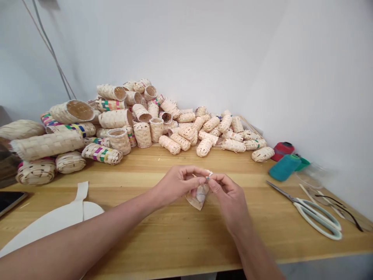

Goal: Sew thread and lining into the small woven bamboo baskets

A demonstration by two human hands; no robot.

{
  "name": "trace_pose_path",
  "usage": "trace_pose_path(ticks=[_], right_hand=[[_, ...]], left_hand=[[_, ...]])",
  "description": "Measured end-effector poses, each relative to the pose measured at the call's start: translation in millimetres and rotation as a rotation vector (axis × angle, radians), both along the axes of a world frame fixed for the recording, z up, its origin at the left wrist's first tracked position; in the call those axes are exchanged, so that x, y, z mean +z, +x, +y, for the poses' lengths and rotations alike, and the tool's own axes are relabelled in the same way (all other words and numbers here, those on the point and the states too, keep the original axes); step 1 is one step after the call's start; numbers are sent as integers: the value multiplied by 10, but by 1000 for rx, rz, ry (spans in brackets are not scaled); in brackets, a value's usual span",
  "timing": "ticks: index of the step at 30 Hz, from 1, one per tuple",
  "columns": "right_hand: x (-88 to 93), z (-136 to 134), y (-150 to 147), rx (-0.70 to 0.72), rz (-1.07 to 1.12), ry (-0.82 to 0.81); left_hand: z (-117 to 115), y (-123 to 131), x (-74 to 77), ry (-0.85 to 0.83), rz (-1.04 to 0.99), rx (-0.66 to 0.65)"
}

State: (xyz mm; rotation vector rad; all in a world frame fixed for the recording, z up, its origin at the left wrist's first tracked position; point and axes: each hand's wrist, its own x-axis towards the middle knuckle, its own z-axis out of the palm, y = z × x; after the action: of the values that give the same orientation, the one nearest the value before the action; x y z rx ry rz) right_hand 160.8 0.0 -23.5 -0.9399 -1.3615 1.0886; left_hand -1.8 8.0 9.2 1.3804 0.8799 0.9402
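Note:
Above the middle of the wooden table (pixel 163 233), my left hand (pixel 179 182) and my right hand (pixel 227 194) meet. Between them hangs a small woven basket piece (pixel 199 196), pale tan with a greyish patch. The left hand's fingers curl round its top. The right hand pinches something tiny, blue-tipped, at the basket's upper edge (pixel 208 177); I cannot make out what it is. Both forearms reach in from the lower edge of the view.
A big heap of woven baskets (pixel 140 124), some with coloured bands, fills the back of the table. Scissors (pixel 314 212) lie at the right, with teal (pixel 284 167) and red (pixel 282 149) thread spools behind. A white fan-shaped sheet (pixel 58 217) and a phone (pixel 10 200) lie left.

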Motion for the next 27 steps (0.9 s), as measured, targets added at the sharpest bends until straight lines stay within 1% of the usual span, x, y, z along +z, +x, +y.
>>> trace_pose_path(ticks=[3,7,13,18,21,22,24,27], right_hand=[[4,-6,-4,-8,-25,-1],[15,-8,-8,-38,-36,1],[11,-1,-12,-19,-18,-17],[-2,2,-7,-19,-30,-7],[-8,5,-6,-34,-1,-2],[-12,7,-6,-34,19,-8],[-25,10,-8,-8,73,-33],[-43,5,-13,72,200,-64]], left_hand=[[4,-6,-12,0,-5,25],[1,4,12,-11,-9,56],[-4,26,36,-31,17,81],[16,19,-2,59,79,83],[26,10,-9,166,141,120],[27,6,-4,176,144,136],[27,-4,15,130,110,133],[23,-19,46,17,29,84]])
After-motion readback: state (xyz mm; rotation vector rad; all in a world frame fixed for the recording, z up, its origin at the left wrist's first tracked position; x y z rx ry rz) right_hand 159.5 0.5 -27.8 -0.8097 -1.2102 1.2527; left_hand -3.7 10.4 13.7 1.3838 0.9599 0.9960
